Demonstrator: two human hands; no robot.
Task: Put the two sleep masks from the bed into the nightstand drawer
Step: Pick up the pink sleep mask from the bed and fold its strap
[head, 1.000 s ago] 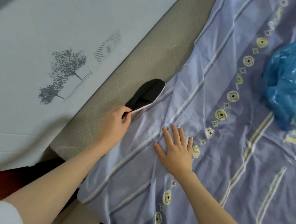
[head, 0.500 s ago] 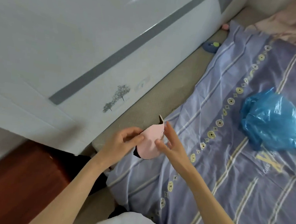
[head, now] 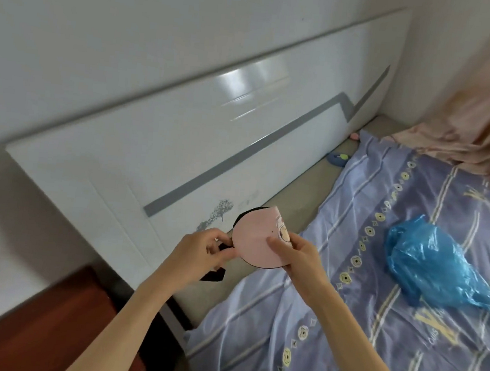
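A pink sleep mask (head: pixel 254 239) with a black edge and a cartoon print is held up in the air between both hands, folded roughly in half. My left hand (head: pixel 203 250) pinches its left end, where a black strap (head: pixel 213 275) hangs down. My right hand (head: pixel 297 255) grips its right side. A second, dark blue sleep mask (head: pixel 338 159) lies far off on the mattress strip by the headboard. The reddish-brown nightstand (head: pixel 42 318) shows at the bottom left; its drawer is out of sight.
The white glossy headboard (head: pixel 182 136) runs along the left. A purple striped sheet (head: pixel 374 320) covers the bed, with a crumpled blue plastic bag (head: pixel 429 262) on it. A peach curtain (head: pixel 480 125) hangs at the far right. A small pink object (head: pixel 354 135) sits at the far corner.
The mask was lifted off the bed's edge by my left hand, my right hand left the sheet and took hold of it, and the view rose and pulled back.
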